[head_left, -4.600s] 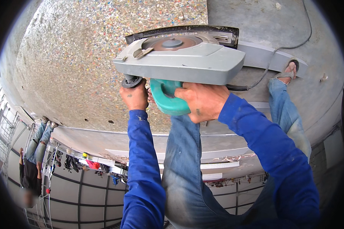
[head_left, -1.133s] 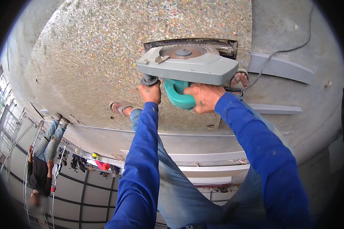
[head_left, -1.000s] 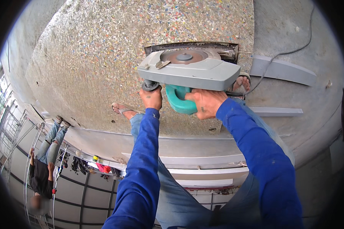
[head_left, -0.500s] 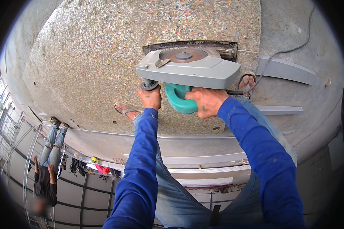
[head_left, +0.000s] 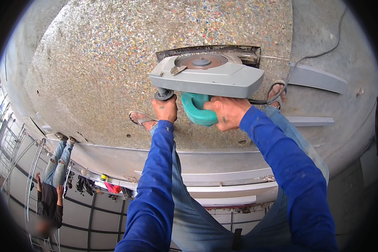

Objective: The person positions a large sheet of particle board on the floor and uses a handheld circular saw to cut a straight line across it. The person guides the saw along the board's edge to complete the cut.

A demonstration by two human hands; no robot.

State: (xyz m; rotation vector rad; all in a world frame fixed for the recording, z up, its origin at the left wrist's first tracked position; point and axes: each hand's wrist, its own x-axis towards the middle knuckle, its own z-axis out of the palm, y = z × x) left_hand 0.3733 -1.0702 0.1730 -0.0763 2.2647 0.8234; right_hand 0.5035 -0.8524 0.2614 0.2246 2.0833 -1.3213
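Note:
A circular saw with a grey blade guard (head_left: 206,80) and a teal rear handle (head_left: 194,112) is held over a speckled, multicoloured board (head_left: 101,63). My left hand (head_left: 165,109) is closed round the black knob grip (head_left: 164,94) at its front left. The teal handle is wrapped by my right hand (head_left: 229,111), whose fingertips are partly hidden. The round blade (head_left: 201,62) shows beyond the guard, and behind it is the dark metal base plate (head_left: 172,51). Whether the saw touches the board I cannot tell.
A grey cord (head_left: 317,54) runs from the saw to the far right. Pale flat strips (head_left: 319,79) lie right of the board. My sandalled feet (head_left: 143,119) stand under the saw. A person (head_left: 50,197) stands at the lower left beside metal scaffolding (head_left: 29,176).
The board, its right edge and my feet sit slightly farther right in the picture relative to the saw. Both hands keep their grips. The person at the lower left has shifted their hands slightly.

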